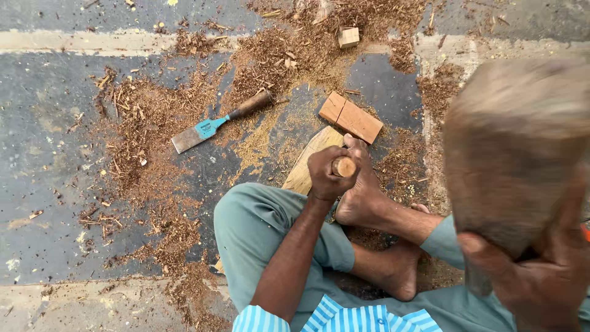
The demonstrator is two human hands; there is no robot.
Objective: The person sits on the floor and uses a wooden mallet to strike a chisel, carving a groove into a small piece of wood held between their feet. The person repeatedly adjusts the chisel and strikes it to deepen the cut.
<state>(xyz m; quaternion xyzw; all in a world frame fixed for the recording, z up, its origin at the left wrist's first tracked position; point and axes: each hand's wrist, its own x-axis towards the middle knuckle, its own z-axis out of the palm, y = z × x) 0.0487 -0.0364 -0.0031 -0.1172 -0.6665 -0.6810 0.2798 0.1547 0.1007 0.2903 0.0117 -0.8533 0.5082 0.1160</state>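
One left hand [326, 175] closed on a wooden handle [344, 166], right hand [541, 270] raised, blurred

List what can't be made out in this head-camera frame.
- Right hand: motion-blurred at the frame's right edge; the big wooden block it swings is smeared, its shape unclear.
- Tool in the left hand: only the round wooden handle end shows; the fingers hide the rest.
- Plank: its lower part lies under the leg and foot.
- Small wood block: too small for detail.
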